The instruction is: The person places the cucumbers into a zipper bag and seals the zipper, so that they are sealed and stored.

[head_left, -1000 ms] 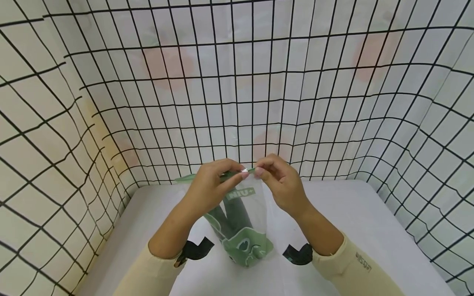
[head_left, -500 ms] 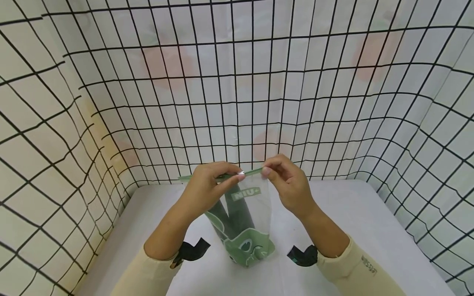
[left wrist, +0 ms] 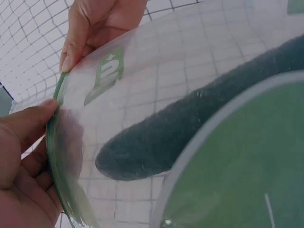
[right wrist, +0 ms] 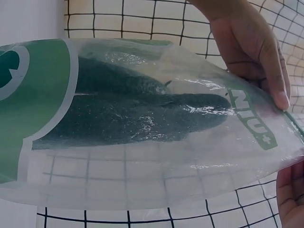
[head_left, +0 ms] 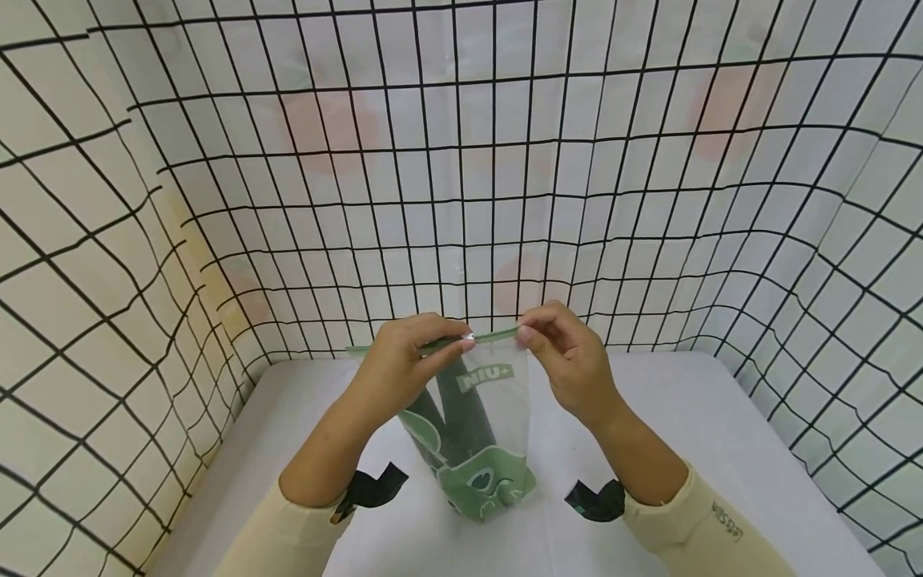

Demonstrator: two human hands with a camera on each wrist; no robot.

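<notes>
A clear zip bag [head_left: 508, 413] with green cartoon print hangs from both hands above the white table, its bottom low near the tabletop. Inside lie long dark green things [right wrist: 142, 116] with rounded ends, cucumber-like in the left wrist view. The left hand [head_left: 397, 357] pinches the small white slider [head_left: 469, 336] on the bag's green zip strip [head_left: 497, 334]. At the strip's right end, the right hand [head_left: 573, 365] grips the bag's top corner between thumb and index finger. A short stretch of strip shows between the hands. Left of the slider, the left hand hides part of the strip.
Black wire grid panels [head_left: 493, 168] stand at the back and both sides, with pale cloth behind them. White cloth covers the table [head_left: 663, 417]. Black straps [head_left: 375, 486] are on both wrists, at the cream sleeves [head_left: 288, 529].
The right hand has moved right, away from the left hand, and more zip strip shows between them. The left hand and slider have shifted slightly left. The bag's upper part has spread rightward.
</notes>
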